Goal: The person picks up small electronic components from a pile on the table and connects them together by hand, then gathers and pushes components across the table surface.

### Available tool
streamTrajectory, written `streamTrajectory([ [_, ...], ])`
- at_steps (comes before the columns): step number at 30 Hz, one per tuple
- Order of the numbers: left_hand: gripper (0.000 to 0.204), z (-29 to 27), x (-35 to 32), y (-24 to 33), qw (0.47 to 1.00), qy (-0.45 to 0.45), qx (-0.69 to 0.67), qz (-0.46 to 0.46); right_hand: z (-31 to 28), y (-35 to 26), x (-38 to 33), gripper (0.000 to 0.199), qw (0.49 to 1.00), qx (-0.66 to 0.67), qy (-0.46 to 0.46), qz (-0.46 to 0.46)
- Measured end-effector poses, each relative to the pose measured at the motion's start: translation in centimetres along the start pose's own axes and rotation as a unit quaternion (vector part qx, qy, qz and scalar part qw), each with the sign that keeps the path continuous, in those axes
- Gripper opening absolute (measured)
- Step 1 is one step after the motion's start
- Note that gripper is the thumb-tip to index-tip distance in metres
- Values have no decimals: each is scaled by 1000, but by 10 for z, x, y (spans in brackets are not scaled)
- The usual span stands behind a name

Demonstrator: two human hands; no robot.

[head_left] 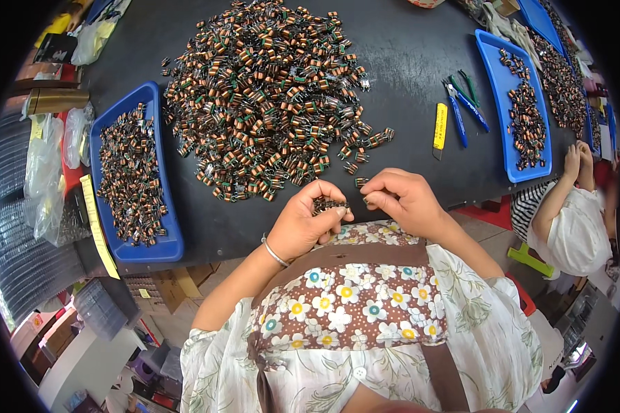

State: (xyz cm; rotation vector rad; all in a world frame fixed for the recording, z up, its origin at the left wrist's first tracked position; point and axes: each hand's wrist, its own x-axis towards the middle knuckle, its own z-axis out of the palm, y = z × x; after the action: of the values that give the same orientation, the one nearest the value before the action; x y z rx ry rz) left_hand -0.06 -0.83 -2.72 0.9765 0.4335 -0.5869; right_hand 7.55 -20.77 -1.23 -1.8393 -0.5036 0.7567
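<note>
At the table's near edge, my left hand (306,219) is closed around several small copper-wound coils (327,204), which show between its thumb and fingers. Just to its right, my right hand (408,201) has its thumb and forefinger pinched together. Whatever those fingertips hold is too small to make out. A single coil (361,182) lies on the table beside the right fingertips. Beyond both hands rises a large pile of the same coils (262,103), copper-coloured with dark and green parts and thin metal pins.
A blue tray (173,237) of coils stands at the left, another blue tray (514,176) at the right. Between pile and right tray lie a yellow cutter (440,131), blue-handled pliers (456,117) and a green-handled tool (470,88). A co-worker (575,220) sits at the far right.
</note>
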Motion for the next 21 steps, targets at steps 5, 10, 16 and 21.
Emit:
streamTrajectory([
  [5, 13, 2, -2, -1, 999, 19, 38, 11, 4, -4, 3, 11, 995, -18, -24, -99],
  [10, 12, 4, -3, 0, 997, 44, 56, 18, 8, -11, 3, 13, 994, -3, -24, -103],
  [16, 14, 1, -1, 0, 998, 21, 53, -5, 9, -15, 4, 15, 998, 25, -36, -36],
  [21, 12, 1, 0, -2, 998, 9, 56, 2, 4, -10, 9, 15, 994, 24, -38, -101],
])
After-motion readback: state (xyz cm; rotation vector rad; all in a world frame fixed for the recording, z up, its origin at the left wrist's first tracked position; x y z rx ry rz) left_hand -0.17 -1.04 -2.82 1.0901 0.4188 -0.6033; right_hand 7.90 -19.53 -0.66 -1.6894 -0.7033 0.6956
